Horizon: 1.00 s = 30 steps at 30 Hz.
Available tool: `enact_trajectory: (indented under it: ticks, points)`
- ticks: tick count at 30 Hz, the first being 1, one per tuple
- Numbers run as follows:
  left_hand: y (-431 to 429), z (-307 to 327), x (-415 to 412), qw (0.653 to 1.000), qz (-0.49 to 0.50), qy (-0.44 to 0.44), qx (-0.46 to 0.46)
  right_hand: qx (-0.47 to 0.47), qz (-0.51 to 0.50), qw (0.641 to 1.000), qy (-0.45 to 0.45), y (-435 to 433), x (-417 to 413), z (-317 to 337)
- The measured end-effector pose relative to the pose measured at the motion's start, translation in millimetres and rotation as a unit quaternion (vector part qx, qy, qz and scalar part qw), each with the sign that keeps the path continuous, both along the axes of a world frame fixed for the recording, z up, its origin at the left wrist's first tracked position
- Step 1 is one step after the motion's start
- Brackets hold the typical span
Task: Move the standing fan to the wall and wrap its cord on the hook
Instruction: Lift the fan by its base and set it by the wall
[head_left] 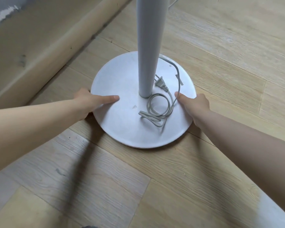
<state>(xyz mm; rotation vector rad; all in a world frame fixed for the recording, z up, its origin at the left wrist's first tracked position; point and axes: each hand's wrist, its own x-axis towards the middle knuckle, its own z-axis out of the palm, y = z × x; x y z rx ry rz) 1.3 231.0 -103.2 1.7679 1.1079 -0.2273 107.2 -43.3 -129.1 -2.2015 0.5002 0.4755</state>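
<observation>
White fan base (122, 129) sits on wood floor (220, 55) near left baseboard (39, 60); left hand (90, 100) and right hand (196, 104) clamp opposite rims, thumbs on top. Probably heavy, stiff, slick; loose cord (153, 120) could slip.

No words, brands, numbers or signs can be read anywhere; the fan base (122, 122) carries one small dark mark (179, 79) near its right rim; it is too small and blurred to tell whether it is lettering.
</observation>
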Motion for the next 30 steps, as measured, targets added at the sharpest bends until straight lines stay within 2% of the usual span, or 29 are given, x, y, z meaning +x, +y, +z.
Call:
enact_trajectory:
  ticks: [4, 9, 17, 22, 30]
  points:
    - [1, -1, -1, 1.000, 0.003, -0.005, -0.001, -0.004, -0.022, 1.000, -0.008, 2, 1, -3]
    - [8, 1, -1, 1.000, 0.019, -0.008, -0.010, 0.039, -0.053, 0.998, -0.017, 3, 2, 0]
    - [11, -1, -10, 0.996, 0.037, -0.024, -0.080, 0.083, -0.038, 0.996, -0.008, -1, 2, 12]
    - [13, 6, -16, 0.988, 0.054, -0.078, -0.125, 0.148, -0.045, 0.988, -0.003, 4, -2, 13]
    - [22, 32, -13, 0.987, 0.042, -0.128, -0.092, 0.159, -0.015, 0.986, -0.045, 18, -2, 33]
